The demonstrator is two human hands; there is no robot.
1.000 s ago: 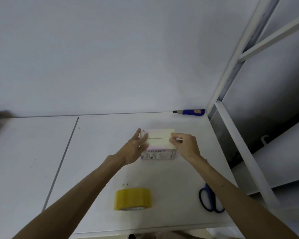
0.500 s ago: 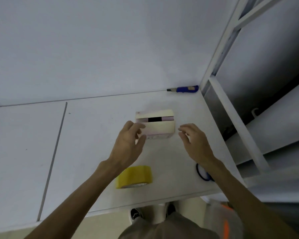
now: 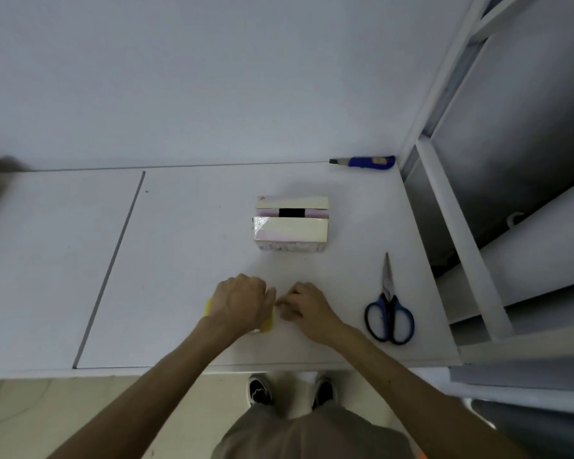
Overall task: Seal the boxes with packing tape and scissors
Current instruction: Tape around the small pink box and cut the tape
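The step in hand looks like freeing the end of the tape, ahead of the first strip. The left hand [image 3: 241, 301] is curled down over the yellow packing tape roll [image 3: 268, 323] and grips it against the counter [image 3: 179, 260], so only slivers of yellow show at either side of the knuckles. The right hand [image 3: 309, 311] sits just beside it, fingers bent, with its fingertips [image 3: 284, 304] meeting at the side of the roll nearest them. A pale sliver shows there, but whether it is the tape end, and whether it is pinched, I cannot tell.

The small cardboard box [image 3: 292, 228] stands on the counter well beyond both hands, untouched, with its 2 top flaps not quite meeting and a dark gap between them. The blue-handled scissors [image 3: 390, 314] lie closed near the right hand, on its outer side.

Next, I judge, the end must be peeled up, a length drawn out and carried forward to the flap seam, before the scissors are needed.
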